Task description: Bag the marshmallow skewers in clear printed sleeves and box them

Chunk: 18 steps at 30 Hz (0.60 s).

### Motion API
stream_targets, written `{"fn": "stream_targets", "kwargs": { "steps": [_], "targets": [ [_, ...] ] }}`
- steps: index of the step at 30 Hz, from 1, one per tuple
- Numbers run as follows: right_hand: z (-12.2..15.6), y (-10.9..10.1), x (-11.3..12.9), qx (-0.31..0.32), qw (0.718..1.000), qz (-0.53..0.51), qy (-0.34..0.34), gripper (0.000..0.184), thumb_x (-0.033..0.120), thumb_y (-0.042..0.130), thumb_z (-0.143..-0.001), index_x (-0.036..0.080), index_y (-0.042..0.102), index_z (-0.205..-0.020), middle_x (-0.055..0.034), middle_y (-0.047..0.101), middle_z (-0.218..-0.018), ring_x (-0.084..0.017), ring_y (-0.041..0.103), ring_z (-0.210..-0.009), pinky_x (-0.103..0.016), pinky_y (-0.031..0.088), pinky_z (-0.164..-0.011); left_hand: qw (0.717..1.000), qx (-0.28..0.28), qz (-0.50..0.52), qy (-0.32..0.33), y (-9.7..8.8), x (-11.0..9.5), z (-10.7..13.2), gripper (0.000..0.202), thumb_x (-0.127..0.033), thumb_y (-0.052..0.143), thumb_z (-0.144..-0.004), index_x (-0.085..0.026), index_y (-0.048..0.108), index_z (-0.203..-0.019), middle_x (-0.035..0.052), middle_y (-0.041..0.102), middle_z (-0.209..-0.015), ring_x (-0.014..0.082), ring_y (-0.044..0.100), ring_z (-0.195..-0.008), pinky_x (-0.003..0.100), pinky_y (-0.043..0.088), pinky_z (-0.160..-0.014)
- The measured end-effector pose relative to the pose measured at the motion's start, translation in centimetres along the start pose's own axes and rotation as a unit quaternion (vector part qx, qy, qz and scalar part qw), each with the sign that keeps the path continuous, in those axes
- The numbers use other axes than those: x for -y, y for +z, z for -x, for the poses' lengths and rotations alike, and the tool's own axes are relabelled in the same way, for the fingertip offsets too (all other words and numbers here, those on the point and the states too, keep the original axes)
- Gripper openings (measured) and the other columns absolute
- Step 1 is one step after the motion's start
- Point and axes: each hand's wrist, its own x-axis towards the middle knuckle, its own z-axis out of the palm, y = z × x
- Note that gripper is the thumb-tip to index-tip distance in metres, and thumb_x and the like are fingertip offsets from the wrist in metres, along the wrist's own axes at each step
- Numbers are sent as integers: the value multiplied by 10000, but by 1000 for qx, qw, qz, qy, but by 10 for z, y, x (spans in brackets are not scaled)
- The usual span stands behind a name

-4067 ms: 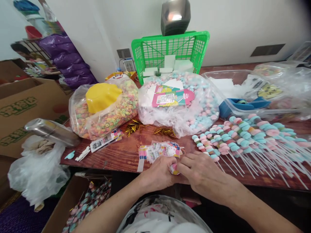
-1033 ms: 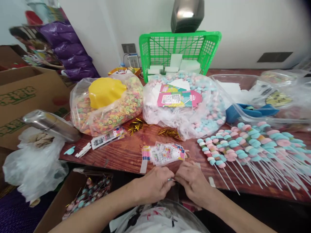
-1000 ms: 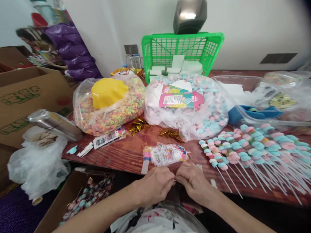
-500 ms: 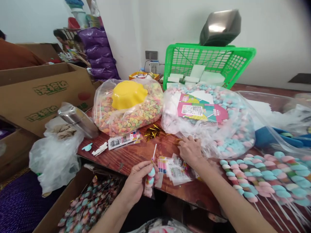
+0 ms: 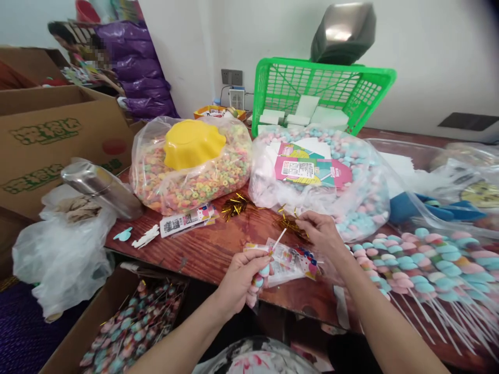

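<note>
Left hand point(image 5: 240, 274) clamped on bagged candy skewer point(image 5: 260, 270) at table edge point(image 5: 163, 259); right hand point(image 5: 322, 234) pinching gold twist tie point(image 5: 293, 222).

Two hands are seen: a left hand point(image 5: 239, 278) and a right hand point(image 5: 322, 236). One bagged candy skewer point(image 5: 260, 270) is held in the left hand. Two large clear bags are counted on the table: one bag of coloured rings point(image 5: 187, 182) and one bag of pink and blue sweets point(image 5: 351, 202). One yellow bowl point(image 5: 193, 143), one green basket point(image 5: 323, 88) and one steel flask point(image 5: 99, 187) are shown. Two heaps of gold twist ties point(image 5: 234, 205) are seen. The unwrapped skewers point(image 5: 424, 259) are too many to count.
</note>
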Motion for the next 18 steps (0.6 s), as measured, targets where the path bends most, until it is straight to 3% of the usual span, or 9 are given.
{"fn": "stream_targets", "kwargs": {
  "steps": [3, 5, 8, 10, 14, 18],
  "targets": [
    [15, -14, 26, 8, 998, -37, -54, 180, 261, 483, -867, 183, 590, -746, -18, 603, -732, -144, 559, -692, -251, 427, -663, 998, -32, -46, -10, 6, -2, -4, 339, -422, 730, -681, -155, 640, -871, -29, 572, -576, 28, 350, -333, 124, 165, -273],
    [27, -20, 44, 47, 988, -61, -130, 188, 206, 451, -892, 183, 603, -782, -30, 611, -783, -138, 560, -724, -248, 416, -674, 995, -37, -92, 2, 11, -4, -6, 340, -411, 706, -704, -147, 670, -916, -40, 550, -546, 28, 346, -338, 129, 171, -288],
    [45, -21, 62, 93, 972, 2, -215, 229, 105, 408, -882, 168, 609, -790, -36, 592, -749, -134, 523, -677, -252, 371, -624, 984, -4, -167, 70, 21, -6, -9, 275, -378, 652, -764, -135, 719, -874, -27, 564, -561, 29, 382, -391, 142, 278, -358],
    [54, -17, 64, 114, 965, 85, -219, 231, 63, 408, -845, 158, 610, -787, -41, 590, -739, -141, 502, -658, -263, 346, -610, 967, 20, -209, 141, 27, -5, -12, 230, -339, 625, -791, -142, 739, -826, -1, 629, -646, 57, 491, -504, 164, 390, -472],
    [66, -15, 59, 167, 948, 203, -178, 286, 9, 422, -763, 163, 623, -896, -64, 635, -865, -163, 539, -747, -278, 323, -625, 909, 40, -326, 257, 31, -1, -14, 202, -237, 559, -847, -171, 749, -845, 18, 708, -797, 122, 607, -733, 236, 469, -723],
    [71, -23, 59, 219, 929, 259, -146, 292, 22, 425, -758, 170, 609, -931, -68, 643, -883, -175, 558, -742, -300, 284, -598, 808, 33, -468, 357, 30, 2, -11, 205, -177, 520, -880, -173, 724, -872, 34, 707, -831, 135, 608, -767, 260, 449, -760]
  ]
}}
